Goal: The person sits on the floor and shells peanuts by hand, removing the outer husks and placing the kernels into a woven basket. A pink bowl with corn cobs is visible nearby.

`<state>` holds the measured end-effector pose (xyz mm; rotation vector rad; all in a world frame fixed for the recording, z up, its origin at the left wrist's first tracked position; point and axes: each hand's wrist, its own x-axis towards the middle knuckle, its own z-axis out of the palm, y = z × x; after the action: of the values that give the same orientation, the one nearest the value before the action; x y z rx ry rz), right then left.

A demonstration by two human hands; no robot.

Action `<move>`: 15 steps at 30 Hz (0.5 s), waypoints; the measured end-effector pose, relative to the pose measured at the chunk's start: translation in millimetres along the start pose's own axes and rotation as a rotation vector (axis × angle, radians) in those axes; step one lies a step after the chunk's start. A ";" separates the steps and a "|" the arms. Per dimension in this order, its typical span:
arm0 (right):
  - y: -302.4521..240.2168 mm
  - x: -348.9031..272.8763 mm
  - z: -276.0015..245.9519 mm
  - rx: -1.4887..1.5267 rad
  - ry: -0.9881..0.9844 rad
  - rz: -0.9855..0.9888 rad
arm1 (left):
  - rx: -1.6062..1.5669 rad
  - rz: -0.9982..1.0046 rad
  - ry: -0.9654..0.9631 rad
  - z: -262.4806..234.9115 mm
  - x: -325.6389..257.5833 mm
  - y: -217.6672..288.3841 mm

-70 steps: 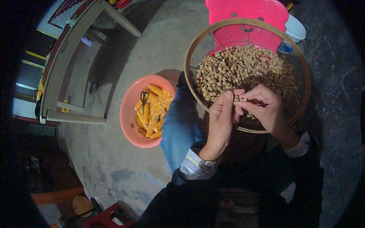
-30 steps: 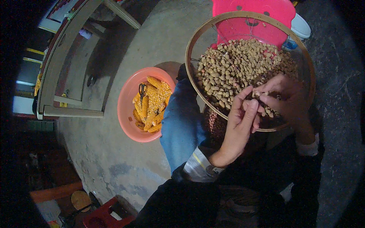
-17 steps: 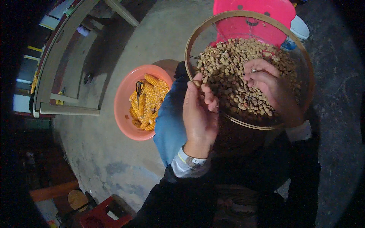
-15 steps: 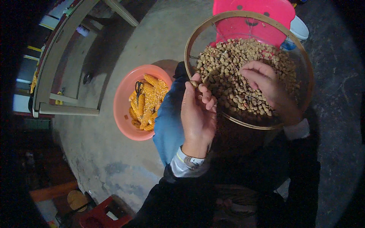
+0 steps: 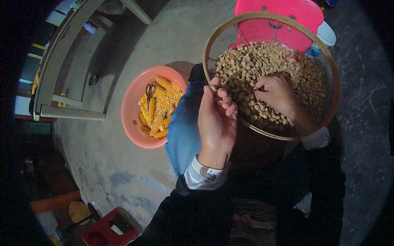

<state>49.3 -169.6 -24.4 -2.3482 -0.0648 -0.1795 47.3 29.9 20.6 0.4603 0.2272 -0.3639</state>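
A round sieve (image 5: 262,15) with a wooden rim holds a heap of small tan, roundish nut-like pods (image 5: 250,61). Just outside its near-left rim, palm up, my left hand (image 5: 217,127) pinches one brown nut-like pod (image 5: 213,87) between thumb and forefinger; the other fingers curl loosely. Over the heap, my right hand (image 5: 277,96) has thumb and fingertips drawn together. Whatever lies between those fingertips, if anything, is too small to make out.
A pink plastic chair (image 5: 305,12) stands behind the sieve, beside a white-and-blue bucket (image 5: 326,33). To the left on the concrete floor sits an orange basin (image 5: 130,129) with corn cobs (image 5: 152,108) and black scissors (image 5: 150,91). Farther left is a wooden table frame (image 5: 74,112).
My right hand has moved a little left and down over the heap, its fingers closing toward a pinch. My left hand keeps its hold on the nut-like pod. The whole view has shifted slightly.
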 end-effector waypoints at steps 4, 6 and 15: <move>0.2 0.8 0.6 -0.004 0.020 -0.009 | -0.016 -0.002 0.007 3.9 0.4 -2.0; 1.7 2.2 2.8 -0.032 0.043 -0.036 | -0.037 -0.015 -0.001 2.1 1.1 -2.2; 0.9 3.2 6.0 -0.090 0.121 -0.052 | -0.010 -0.047 -0.005 3.1 1.9 -9.0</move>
<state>53.2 -166.0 -28.7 -2.4212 -0.0593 -0.3564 45.9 20.4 19.2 0.4448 0.2349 -0.4095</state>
